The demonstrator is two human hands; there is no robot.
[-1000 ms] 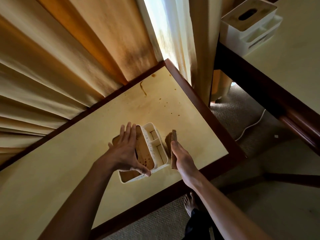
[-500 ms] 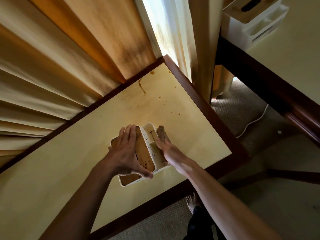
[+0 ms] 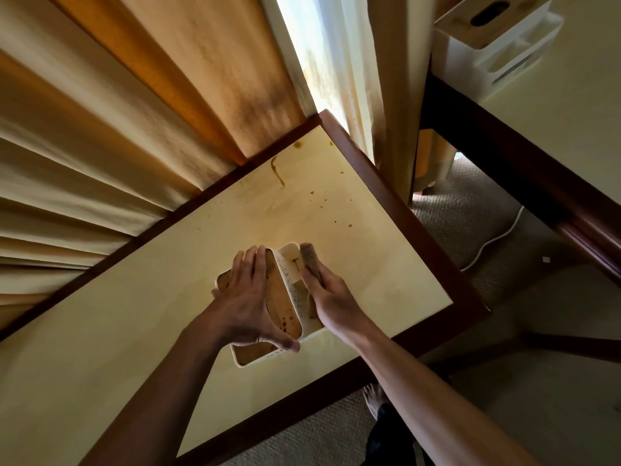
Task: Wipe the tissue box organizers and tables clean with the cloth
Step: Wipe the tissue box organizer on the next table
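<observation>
Under right-hand fingers [image 3: 316, 275], cloth [image 3: 309, 257], over organizer [image 3: 289, 267] compartments

Your table [image 3: 353, 250] fills the middle of the frame, a pale yellow top framed by a dark wood edge. Brown stains and specks mark it near its upper corner. A white tissue box organizer [image 3: 285, 297] stands directly on it at centre. In the upper right of the frame a second table [image 3: 571, 129] carries another white organizer [image 3: 497, 45]. Carpeted floor [image 3: 470, 213] shows between the two, with a white cable [image 3: 497, 237] lying on it.
</observation>
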